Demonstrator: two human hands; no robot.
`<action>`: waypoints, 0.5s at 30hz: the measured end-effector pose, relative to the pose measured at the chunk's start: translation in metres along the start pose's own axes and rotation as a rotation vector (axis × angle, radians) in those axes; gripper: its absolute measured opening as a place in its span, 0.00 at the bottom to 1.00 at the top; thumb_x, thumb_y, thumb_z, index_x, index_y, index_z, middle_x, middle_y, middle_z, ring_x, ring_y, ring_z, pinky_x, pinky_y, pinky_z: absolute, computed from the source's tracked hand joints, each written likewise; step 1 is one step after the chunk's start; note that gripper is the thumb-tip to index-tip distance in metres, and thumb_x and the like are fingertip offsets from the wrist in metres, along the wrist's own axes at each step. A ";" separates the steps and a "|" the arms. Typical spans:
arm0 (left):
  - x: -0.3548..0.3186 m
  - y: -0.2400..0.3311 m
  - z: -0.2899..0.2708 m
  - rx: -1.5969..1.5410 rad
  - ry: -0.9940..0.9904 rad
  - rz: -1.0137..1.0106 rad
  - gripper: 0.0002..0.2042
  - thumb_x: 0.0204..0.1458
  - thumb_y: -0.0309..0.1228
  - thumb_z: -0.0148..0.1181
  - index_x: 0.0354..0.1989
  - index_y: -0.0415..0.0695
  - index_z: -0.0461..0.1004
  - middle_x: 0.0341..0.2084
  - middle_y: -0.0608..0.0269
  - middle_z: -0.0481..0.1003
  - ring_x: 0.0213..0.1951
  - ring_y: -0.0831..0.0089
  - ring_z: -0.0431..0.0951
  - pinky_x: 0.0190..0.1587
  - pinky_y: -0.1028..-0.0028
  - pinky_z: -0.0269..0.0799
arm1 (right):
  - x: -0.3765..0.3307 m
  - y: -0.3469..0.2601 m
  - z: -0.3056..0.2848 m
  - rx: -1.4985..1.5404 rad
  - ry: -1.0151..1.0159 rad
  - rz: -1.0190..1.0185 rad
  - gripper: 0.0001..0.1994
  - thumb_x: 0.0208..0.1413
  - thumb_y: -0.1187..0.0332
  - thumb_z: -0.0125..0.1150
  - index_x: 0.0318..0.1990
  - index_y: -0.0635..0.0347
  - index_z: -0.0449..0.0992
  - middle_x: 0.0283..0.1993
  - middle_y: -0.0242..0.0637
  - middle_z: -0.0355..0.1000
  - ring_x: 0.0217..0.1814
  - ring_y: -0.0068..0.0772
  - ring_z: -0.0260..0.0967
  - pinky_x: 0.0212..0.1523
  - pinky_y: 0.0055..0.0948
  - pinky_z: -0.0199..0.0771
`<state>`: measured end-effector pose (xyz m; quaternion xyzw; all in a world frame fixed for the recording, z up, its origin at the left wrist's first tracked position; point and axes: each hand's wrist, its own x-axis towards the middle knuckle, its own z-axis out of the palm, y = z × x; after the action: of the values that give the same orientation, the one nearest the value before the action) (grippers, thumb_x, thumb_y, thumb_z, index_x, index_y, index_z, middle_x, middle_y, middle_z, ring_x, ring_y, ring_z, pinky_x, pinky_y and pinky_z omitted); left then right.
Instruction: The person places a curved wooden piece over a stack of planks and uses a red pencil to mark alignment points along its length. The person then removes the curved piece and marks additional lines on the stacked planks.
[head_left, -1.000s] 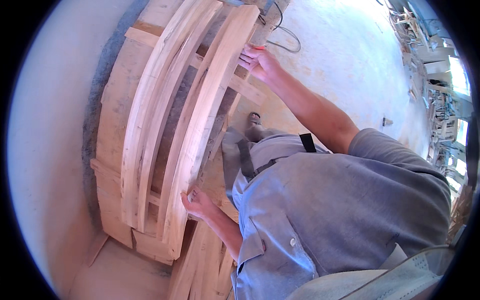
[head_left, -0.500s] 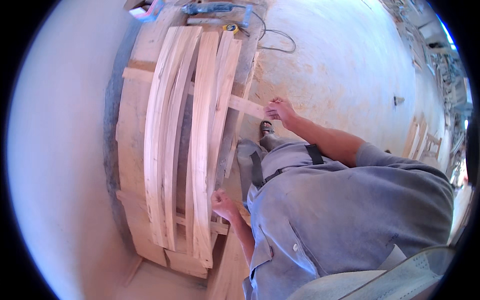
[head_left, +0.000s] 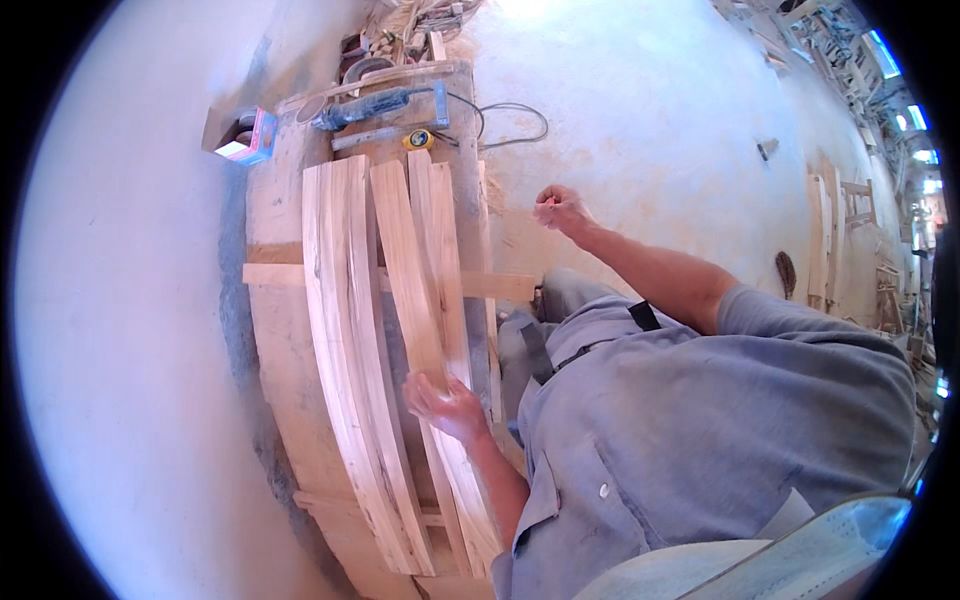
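My left hand [head_left: 447, 408] is closed around the lower part of a pale, curved wooden plank [head_left: 405, 255], its fingers blurred against the wood. The plank cannot be seen past that hand. Just right of it lies another plank [head_left: 445, 250], and to its left several long, curved planks [head_left: 345, 300] lie side by side. My right hand [head_left: 562, 212] is raised to the right of the planks, fingers curled. Something small and reddish shows at the fingers, too small to name. Below that hand, a crosspiece [head_left: 505, 287] sticks out from under the planks.
A corded power tool [head_left: 375, 105], a yellow tape measure [head_left: 418, 140] and a blue metal piece [head_left: 440, 103] lie at the bench's far end. An open box [head_left: 250, 138] stands by the left wall. Timber frames [head_left: 828, 240] stand at the right.
My left hand has shifted from the plank's edge to a grip on it, and the plank now slants differently. My right hand has come away from the crosspiece. The view has shifted too.
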<state>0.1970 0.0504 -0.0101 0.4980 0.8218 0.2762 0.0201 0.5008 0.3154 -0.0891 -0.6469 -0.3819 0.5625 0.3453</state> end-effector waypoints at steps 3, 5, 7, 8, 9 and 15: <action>0.039 0.008 0.006 -0.002 -0.037 0.005 0.23 0.50 0.23 0.67 0.56 0.32 0.72 0.61 0.42 0.69 0.64 0.43 0.65 0.67 0.47 0.62 | 0.007 -0.013 0.007 -0.074 0.012 -0.009 0.05 0.58 0.70 0.65 0.38 0.59 0.75 0.30 0.30 0.74 0.30 0.22 0.74 0.30 0.25 0.73; 0.063 0.016 0.006 -0.030 -0.044 0.043 0.24 0.50 0.23 0.67 0.57 0.32 0.72 0.61 0.42 0.69 0.64 0.43 0.65 0.68 0.48 0.62 | 0.031 -0.024 0.015 -0.043 0.012 -0.037 0.05 0.58 0.71 0.64 0.38 0.60 0.75 0.30 0.29 0.74 0.31 0.21 0.74 0.30 0.26 0.72; 0.080 0.024 0.012 -0.049 -0.047 0.080 0.24 0.50 0.22 0.67 0.57 0.32 0.71 0.61 0.42 0.69 0.64 0.43 0.65 0.68 0.48 0.62 | 0.074 -0.035 0.021 -0.293 0.041 -0.302 0.05 0.55 0.71 0.60 0.37 0.60 0.76 0.29 0.38 0.76 0.33 0.36 0.77 0.34 0.34 0.75; 0.085 0.028 0.016 -0.065 -0.051 0.091 0.24 0.49 0.22 0.67 0.57 0.32 0.71 0.61 0.42 0.69 0.64 0.43 0.65 0.68 0.48 0.62 | 0.095 -0.039 0.025 -0.421 0.048 -0.427 0.05 0.54 0.72 0.59 0.37 0.60 0.77 0.29 0.42 0.78 0.34 0.44 0.79 0.36 0.38 0.76; 0.084 0.030 0.016 -0.061 -0.059 0.083 0.24 0.49 0.22 0.67 0.56 0.31 0.72 0.61 0.42 0.69 0.64 0.44 0.65 0.68 0.48 0.62 | 0.100 -0.064 0.041 -0.528 0.035 -0.441 0.07 0.53 0.72 0.57 0.40 0.59 0.76 0.32 0.44 0.78 0.38 0.49 0.78 0.39 0.42 0.76; 0.074 0.079 0.036 -0.045 -0.141 -0.001 0.20 0.53 0.24 0.65 0.54 0.33 0.71 0.59 0.41 0.71 0.63 0.40 0.67 0.65 0.43 0.64 | 0.180 -0.175 0.091 -1.252 -0.371 -0.767 0.14 0.57 0.71 0.58 0.51 0.53 0.73 0.44 0.46 0.79 0.44 0.56 0.80 0.44 0.53 0.77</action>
<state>0.2349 0.1549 0.0151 0.5153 0.8121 0.2588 0.0890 0.4054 0.5581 -0.0315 -0.4388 -0.8801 0.1807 0.0150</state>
